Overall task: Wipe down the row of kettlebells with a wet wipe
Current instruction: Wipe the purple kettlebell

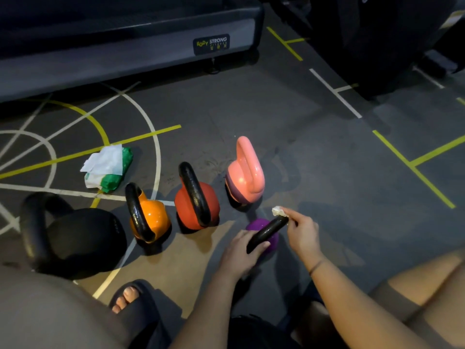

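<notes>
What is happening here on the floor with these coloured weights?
A person is cleaning kettlebells that stand on the floor. The left hand grips the black handle of the small purple kettlebell, and the right hand pinches a wadded wet wipe against the far end of that handle. The pink kettlebell, red kettlebell, orange kettlebell and black kettlebell stand beside it, touched by neither hand. A green pack of wipes lies behind them.
</notes>
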`<state>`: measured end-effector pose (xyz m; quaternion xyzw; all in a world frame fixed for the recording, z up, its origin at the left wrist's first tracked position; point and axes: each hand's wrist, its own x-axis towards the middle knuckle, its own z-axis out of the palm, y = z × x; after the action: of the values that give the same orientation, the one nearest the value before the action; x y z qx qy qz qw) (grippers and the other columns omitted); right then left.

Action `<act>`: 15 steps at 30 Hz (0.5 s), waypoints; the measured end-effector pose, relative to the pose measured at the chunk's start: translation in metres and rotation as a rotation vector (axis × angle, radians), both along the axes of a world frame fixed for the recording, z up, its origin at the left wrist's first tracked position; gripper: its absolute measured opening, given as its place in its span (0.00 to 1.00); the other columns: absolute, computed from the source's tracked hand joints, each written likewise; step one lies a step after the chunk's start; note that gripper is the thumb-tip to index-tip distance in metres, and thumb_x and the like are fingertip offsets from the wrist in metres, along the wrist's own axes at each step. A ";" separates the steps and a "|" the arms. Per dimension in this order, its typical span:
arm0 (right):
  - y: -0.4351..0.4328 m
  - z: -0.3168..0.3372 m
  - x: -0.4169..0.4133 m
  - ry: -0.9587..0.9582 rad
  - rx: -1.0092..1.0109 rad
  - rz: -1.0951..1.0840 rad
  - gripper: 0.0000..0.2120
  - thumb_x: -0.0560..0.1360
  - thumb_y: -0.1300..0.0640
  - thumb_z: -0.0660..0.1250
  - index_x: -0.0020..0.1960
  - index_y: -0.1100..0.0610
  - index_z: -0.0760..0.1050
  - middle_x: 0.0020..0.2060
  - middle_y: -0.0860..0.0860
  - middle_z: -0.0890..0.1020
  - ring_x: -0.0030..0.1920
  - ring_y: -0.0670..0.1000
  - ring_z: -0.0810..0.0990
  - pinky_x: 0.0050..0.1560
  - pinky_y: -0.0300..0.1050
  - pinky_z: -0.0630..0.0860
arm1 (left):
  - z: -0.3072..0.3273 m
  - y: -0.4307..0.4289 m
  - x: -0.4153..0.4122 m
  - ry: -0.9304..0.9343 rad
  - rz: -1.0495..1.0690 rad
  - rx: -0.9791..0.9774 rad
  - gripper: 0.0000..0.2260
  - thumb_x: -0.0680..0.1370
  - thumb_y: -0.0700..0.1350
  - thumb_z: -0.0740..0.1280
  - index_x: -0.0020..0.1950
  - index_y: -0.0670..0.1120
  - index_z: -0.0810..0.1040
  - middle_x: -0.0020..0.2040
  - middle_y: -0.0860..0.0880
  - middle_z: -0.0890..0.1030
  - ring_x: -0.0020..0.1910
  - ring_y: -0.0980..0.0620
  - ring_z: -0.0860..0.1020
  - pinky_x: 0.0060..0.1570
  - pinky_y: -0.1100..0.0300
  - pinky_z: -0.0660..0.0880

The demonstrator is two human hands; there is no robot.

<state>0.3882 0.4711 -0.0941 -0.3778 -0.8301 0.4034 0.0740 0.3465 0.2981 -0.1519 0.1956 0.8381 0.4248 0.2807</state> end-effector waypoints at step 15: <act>-0.033 -0.008 0.001 0.099 0.205 0.123 0.24 0.71 0.78 0.60 0.56 0.59 0.85 0.59 0.52 0.83 0.66 0.48 0.76 0.66 0.20 0.56 | 0.011 0.009 -0.011 -0.263 -0.081 0.035 0.16 0.80 0.61 0.63 0.64 0.55 0.71 0.60 0.50 0.79 0.60 0.49 0.77 0.63 0.50 0.72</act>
<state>0.3896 0.4383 -0.1020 -0.2962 -0.8840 0.3382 0.1284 0.3359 0.3071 -0.1406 0.1766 0.7781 0.4495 0.4016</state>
